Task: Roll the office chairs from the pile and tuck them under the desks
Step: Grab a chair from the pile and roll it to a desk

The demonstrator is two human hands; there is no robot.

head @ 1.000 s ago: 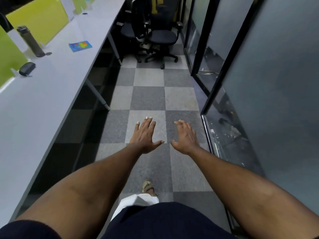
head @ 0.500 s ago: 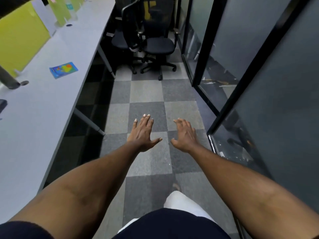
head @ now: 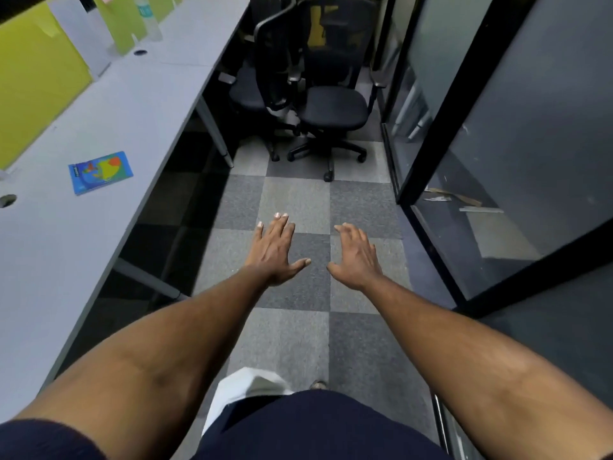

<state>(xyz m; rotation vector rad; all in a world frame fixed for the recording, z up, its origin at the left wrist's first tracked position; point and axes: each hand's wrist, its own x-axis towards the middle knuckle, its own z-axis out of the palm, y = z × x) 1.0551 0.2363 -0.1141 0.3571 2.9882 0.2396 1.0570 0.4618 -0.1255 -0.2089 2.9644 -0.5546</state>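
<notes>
Head cam view: both your arms are stretched out in front of you, palms down. Your left hand [head: 273, 252] has its fingers straight and close together, with the thumb sticking out toward the other hand. It's not gripping or touching anything. Your right hand [head: 356, 257] is just beside it, fingers loose and a little bent, and it's empty too. Both hang in the air above the checkered carpet tiles [head: 295, 200].

The black office chairs are well ahead of your fingertips, bunched up at the far end of the aisle. The nearer chair [head: 333, 107] is roughly ahead of your right hand, seat facing you, wheels on the carpet. The second chair [head: 248, 91] is ahead of your left hand, packed in beside the first. I can't tell if the two actually touch.

The long grey desk [head: 99, 111] runs along to the left of your left hand, with a colourful booklet [head: 100, 172] lying flat on it. Green dividers [head: 36, 71] stand along its far side. To the right of your right hand there's a glass partition [head: 530, 127] in a black frame.
</notes>
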